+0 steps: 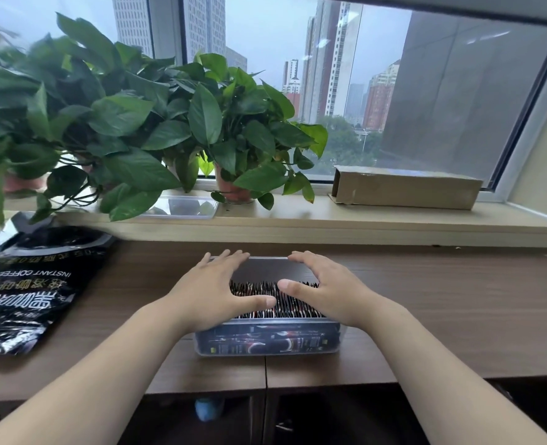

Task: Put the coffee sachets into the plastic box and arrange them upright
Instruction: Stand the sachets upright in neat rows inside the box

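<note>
A clear plastic box (267, 346) stands on the brown desk in front of me. It holds several dark coffee sachets (285, 305) packed upright in a row, their top edges showing between my thumbs. My left hand (214, 290) lies flat over the box's left side, fingers spread, thumb resting on the sachet tops. My right hand (323, 287) lies over the right side the same way, thumb pointing left onto the sachets. Neither hand grips anything. The far part of the box looks empty.
A large black instant-coffee bag (31, 290) lies on the desk at the left. On the windowsill behind stand leafy potted plants (137, 123), a clear lid (185, 207) and a cardboard box (403, 187). A seam runs down the desk's front edge below the box.
</note>
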The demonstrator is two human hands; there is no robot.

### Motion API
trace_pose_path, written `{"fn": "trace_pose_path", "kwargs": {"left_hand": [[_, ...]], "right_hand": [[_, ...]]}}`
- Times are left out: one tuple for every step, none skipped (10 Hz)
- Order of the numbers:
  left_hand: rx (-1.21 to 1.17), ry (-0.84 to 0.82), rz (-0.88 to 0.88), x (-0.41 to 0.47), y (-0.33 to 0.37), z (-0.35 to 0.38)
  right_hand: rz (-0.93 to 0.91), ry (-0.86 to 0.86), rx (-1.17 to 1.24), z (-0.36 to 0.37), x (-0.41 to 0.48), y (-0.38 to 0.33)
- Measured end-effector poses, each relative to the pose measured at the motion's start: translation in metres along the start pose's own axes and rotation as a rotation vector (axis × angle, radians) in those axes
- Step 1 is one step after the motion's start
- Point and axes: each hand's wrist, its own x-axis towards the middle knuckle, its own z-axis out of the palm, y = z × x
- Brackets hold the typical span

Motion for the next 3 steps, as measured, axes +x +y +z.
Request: {"fn": "trace_pose_path", "kwargs": {"left_hand": [[-0.007,0.010,-0.033,0.0009,-0.0008,0.0016],[-0.015,0.024,-0.051,0.0051,-0.0017,0.0025],[-0.018,0.079,-0.016,0.0050,-0.0019,0.0034]], "right_hand": [[-0.002,-0.004,-0.010,-0.0020,0.0017,0.0003],[0.006,0.001,0.026,-0.0019,0.0079,0.0044],[-0.026,0.060,0.068,-0.0014,0.0081,0.0064]]}}
